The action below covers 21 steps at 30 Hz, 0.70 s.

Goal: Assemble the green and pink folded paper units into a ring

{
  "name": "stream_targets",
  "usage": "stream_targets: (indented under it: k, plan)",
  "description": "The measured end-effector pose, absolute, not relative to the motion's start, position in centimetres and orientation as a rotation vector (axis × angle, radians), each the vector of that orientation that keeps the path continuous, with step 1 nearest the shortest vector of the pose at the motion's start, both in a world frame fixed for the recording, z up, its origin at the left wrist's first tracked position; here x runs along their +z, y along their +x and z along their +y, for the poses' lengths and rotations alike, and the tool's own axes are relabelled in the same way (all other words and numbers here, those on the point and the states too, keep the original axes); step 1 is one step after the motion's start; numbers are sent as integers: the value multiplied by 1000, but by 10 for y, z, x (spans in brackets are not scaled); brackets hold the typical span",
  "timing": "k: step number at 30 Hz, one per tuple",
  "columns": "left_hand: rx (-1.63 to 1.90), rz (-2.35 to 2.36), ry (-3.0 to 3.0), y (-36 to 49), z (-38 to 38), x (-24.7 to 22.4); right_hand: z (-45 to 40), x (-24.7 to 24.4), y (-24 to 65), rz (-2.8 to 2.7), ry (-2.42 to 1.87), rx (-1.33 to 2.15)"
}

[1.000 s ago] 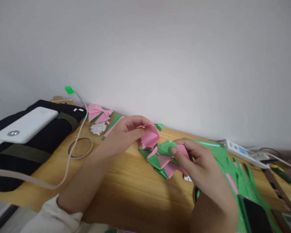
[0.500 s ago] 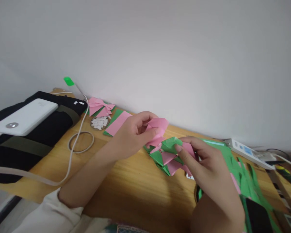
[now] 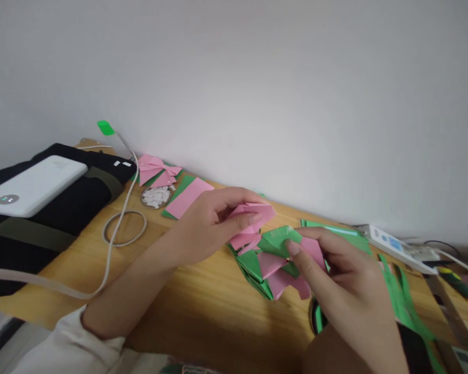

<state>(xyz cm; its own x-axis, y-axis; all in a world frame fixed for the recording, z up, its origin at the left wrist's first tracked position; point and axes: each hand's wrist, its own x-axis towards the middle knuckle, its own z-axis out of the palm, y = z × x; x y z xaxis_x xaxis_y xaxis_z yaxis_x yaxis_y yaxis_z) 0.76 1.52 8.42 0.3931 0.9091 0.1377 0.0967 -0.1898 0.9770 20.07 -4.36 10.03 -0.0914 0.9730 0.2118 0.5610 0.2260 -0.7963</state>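
Note:
Between my hands, above the wooden table, hangs a folded paper piece [image 3: 271,266] made of pink petals and green folds. My left hand [image 3: 206,223] pinches a pink petal on its upper left side, thumb in front and fingers behind. My right hand [image 3: 335,275] grips the right side, its thumb pressed on a green fold and its fingers hidden behind the paper. Part of the pink petal is covered by my left fingers.
Pink and green folded papers [image 3: 156,170], a dish of white bits [image 3: 156,197] and pink sheets [image 3: 189,197] lie at the back left. A white power bank [image 3: 35,184] rests on black cloth. Green strips [image 3: 407,301] and a power strip [image 3: 398,248] are at the right.
The pink petal in my left hand has tilted flatter and come down slightly. My right hand, with the green and pink part, has shifted a little right and down. Both hands keep their hold.

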Motion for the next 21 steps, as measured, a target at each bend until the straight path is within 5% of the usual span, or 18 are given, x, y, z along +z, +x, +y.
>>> stream_targets:
  k: [21]
  plan:
    - [950,793,1469,7,19,89,-61,104,196,-1665,-1485,447]
